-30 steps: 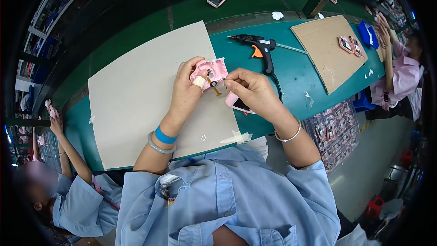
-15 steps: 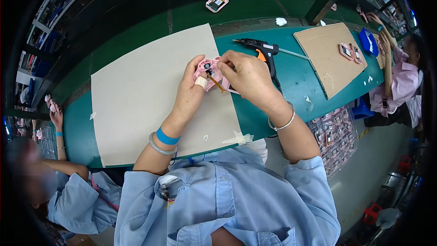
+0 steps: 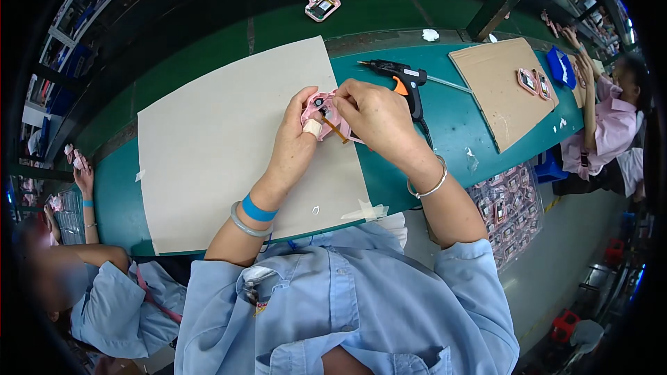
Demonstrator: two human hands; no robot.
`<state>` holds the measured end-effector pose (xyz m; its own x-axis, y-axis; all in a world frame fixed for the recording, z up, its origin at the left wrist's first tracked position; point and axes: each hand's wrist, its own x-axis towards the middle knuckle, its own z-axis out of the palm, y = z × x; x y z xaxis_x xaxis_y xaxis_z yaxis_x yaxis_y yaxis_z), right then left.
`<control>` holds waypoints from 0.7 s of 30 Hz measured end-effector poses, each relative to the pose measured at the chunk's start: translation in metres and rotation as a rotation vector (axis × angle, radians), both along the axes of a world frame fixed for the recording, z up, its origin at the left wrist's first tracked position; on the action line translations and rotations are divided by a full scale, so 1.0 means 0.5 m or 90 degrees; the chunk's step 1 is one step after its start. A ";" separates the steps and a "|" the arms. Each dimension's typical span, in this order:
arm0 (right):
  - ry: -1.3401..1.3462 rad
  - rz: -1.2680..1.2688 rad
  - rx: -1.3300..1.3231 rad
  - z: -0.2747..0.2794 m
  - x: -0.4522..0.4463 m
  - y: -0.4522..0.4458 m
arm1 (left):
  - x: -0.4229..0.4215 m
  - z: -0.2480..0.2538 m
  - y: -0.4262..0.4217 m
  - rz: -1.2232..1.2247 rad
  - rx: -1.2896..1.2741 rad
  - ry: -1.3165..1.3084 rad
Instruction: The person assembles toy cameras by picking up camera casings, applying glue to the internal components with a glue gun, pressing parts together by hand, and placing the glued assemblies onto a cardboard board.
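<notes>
My left hand [image 3: 292, 135] holds a small pink plastic shell [image 3: 326, 128] above the grey sheet, its thumb wrapped in pale tape. Inside the shell sits a round black part [image 3: 319, 103]. An orange-brown ribbon cable [image 3: 336, 130] hangs out over the shell's lower side. My right hand [image 3: 372, 114] is closed in a pinch at the shell's upper right edge; what its fingertips hold is too small to make out. Another pink piece lies partly hidden beneath my right hand.
A black glue gun [image 3: 403, 80] lies right of the grey sheet [image 3: 208, 146]. Farther right, cardboard [image 3: 486, 83] bears two pink cases [image 3: 533, 82]. An open pink case [image 3: 322, 7] lies at the back. Trays of parts [image 3: 511, 215] stand below the table's right side. People work at both sides.
My right hand has moved up and left from beside the shell to its upper edge. The round black part, earlier near the ribbon's middle, now sits in the shell's upper part.
</notes>
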<state>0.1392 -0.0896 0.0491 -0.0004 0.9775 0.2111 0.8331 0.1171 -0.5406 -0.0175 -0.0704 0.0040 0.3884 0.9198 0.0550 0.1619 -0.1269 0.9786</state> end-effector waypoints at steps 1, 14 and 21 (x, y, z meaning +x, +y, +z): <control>-0.001 -0.001 -0.001 0.000 0.000 0.000 | 0.000 0.000 0.000 -0.001 -0.001 -0.002; -0.004 -0.017 0.018 -0.010 -0.006 -0.003 | 0.004 0.001 0.000 -0.002 -0.016 0.003; -0.019 -0.018 0.019 -0.009 -0.010 -0.008 | 0.009 0.001 -0.002 0.001 -0.002 -0.002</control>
